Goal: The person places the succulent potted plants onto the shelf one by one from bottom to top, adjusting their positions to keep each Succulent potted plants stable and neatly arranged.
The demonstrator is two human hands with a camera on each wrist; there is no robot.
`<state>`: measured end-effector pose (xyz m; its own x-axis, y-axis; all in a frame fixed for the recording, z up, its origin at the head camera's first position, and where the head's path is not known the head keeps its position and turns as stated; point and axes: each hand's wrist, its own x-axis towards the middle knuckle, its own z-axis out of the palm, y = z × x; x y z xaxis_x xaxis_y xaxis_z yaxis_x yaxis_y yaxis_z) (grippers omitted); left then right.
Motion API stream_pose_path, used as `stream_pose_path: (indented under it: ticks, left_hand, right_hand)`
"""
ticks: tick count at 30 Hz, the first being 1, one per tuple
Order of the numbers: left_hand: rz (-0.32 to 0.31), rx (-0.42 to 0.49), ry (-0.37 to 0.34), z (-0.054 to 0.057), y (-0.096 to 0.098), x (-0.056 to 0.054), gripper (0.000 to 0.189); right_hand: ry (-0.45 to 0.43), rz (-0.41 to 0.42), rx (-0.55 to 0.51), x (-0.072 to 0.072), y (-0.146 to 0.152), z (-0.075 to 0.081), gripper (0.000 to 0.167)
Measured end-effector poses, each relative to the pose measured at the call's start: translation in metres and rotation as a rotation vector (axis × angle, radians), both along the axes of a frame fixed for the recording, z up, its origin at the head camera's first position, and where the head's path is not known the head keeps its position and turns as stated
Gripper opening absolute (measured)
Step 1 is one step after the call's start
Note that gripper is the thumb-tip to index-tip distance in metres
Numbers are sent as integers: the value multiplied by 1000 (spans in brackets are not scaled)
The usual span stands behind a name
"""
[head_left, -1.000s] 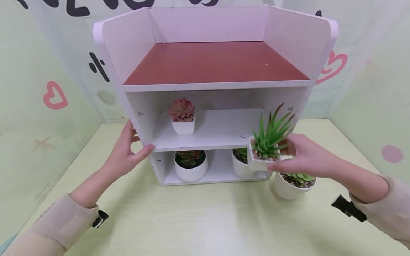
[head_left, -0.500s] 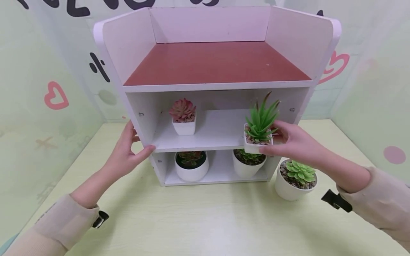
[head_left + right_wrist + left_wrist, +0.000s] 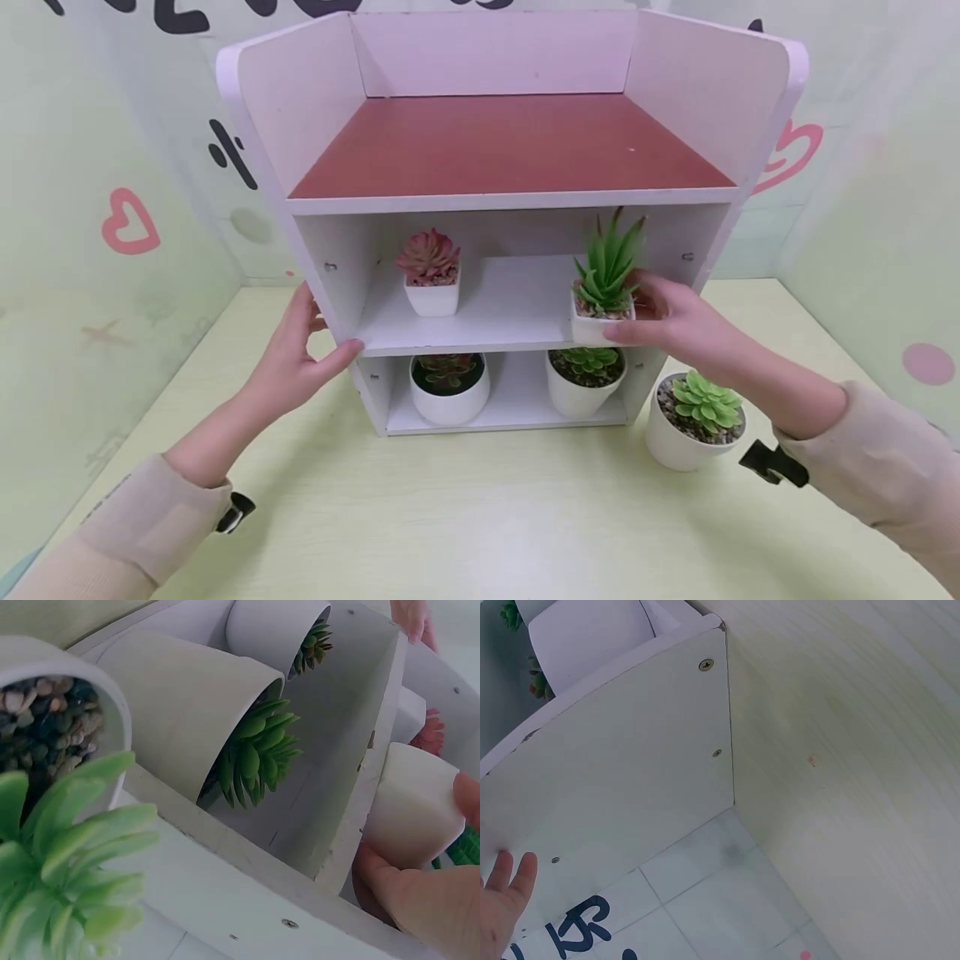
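My right hand (image 3: 678, 321) grips a small square white pot with a spiky green potted succulent (image 3: 604, 271), thumb on the pot's front and fingers behind. The pot sits at the right end of the middle level of the white shelf unit (image 3: 480, 340), right at its front edge. In the right wrist view the pot's white base (image 3: 414, 802) shows between thumb and fingers. My left hand (image 3: 296, 362) rests against the unit's left side, thumb at the front edge. In the left wrist view its straight fingers (image 3: 523, 876) touch the outer panel. A pink potted succulent (image 3: 430, 271) stands left on the same level.
Below stand a dark-leaved potted plant (image 3: 450, 392) on the left and a green potted succulent (image 3: 577, 383) on the right. Another green potted succulent (image 3: 693, 425) stands on the pale table (image 3: 480, 508) beside the unit's right side. A red-surfaced top level (image 3: 510, 146) has raised walls.
My right hand has brought the spiky succulent leftward and inward, from in front of the unit's right side onto the middle level. The left hand has stayed in place.
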<state>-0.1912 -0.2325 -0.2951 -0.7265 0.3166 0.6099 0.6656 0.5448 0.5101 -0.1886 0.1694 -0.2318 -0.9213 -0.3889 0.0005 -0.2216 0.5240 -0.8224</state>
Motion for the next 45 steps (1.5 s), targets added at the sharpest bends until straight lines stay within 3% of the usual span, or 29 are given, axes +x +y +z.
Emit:
stream_pose_path:
  ticks: [12,19,27,34,41,45]
  left_hand:
    - [-4,8,-3,1,1,0,84]
    - [-5,11,-1,2,2,0,82]
    - [-3,11,0,1,2,-1,82]
    - [1,5,2,0,2,0,82]
    - [0,11,1,0,1,0,82]
    - [-4,12,-2,1,1,1,83]
  right_hand:
    - [-163,28,-277,-9,-8,-4,73]
    - [-188,58,-361,-13,-6,-7,66]
    - [-185,33,-407,-16,-13,-6,71]
    - [-101,-59,-316,-15,-18,-7,81]
    - [50,-162,-128,-12,-26,-9,77]
    - [91,-188,-83,-14,-29,-10,77]
